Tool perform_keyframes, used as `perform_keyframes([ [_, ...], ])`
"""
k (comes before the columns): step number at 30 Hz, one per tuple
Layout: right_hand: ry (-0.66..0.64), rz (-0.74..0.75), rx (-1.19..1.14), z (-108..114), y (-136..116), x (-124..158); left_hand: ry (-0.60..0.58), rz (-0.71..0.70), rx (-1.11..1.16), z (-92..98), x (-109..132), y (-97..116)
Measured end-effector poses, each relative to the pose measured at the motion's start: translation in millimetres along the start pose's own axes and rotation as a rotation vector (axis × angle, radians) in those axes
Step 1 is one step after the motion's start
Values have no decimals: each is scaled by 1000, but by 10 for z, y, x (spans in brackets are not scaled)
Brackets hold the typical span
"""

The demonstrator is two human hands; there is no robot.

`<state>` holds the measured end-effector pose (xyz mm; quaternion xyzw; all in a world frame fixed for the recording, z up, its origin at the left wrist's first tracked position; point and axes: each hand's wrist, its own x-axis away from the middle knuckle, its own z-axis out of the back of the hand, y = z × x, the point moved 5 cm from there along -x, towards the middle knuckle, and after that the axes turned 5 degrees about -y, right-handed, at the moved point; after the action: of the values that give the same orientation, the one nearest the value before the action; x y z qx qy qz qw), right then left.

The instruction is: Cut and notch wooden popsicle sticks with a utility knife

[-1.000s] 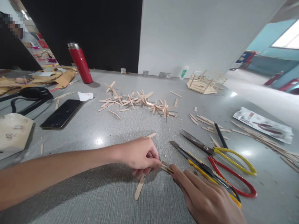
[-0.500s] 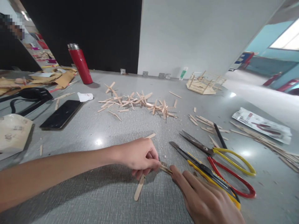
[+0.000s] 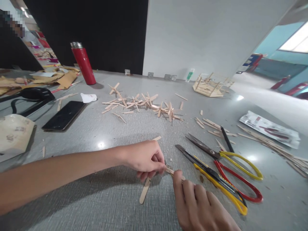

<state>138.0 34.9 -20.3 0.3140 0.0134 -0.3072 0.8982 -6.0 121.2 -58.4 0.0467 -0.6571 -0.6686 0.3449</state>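
1. Nowhere any writing clear enough to read: red and dark print on the white packet (image 3: 269,129) at the right, too blurred to make out.
2. Likewise a green label on the small tube (image 3: 190,75) against the far wall, too small to read.
3. Left hand (image 3: 145,158): curled almost shut, with thumb and fingertips pinched on one end of the short stick (image 3: 171,171), held just above the table (image 3: 96,205).
4. Right hand (image 3: 199,205): seen from the back, fingers bent and close together, fingertips (image 3: 176,175) on the other end of the same short stick. Thumb hidden, so cannot tell whether gripped or only pressed.
5. Short stick: near the front middle of the table, between the two hands and just left of the tools.
6. Flat on the table under the left hand, pointing toward the front edge: a longer stick (image 3: 145,191).
7. Just right of the hands: a yellow knife (image 3: 218,183), and beside it scissors (image 3: 231,163) with one yellow and one red handle, blades apart.
8. Past the scissors: a black pen (image 3: 226,138) among loose sticks.
9. Further back: a heap of sticks (image 3: 141,104), a stick frame (image 3: 209,86), a red flask (image 3: 83,63) standing upright, and a dark phone (image 3: 64,115) lying flat.
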Motion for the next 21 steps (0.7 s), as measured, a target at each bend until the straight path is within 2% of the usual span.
perform_keyframes([
  [5,-103,38,-61,-119,16,66,19,3,6,8,-9,-29],
  [13,-132,135,28,-162,17,40,29,-10,-12,-8,2,-10],
  [17,-97,115,19,-124,39,-5,26,-26,-7,-18,10,13],
  [21,-66,19,-137,-176,108,18,18,-12,-6,-23,-5,-14],
])
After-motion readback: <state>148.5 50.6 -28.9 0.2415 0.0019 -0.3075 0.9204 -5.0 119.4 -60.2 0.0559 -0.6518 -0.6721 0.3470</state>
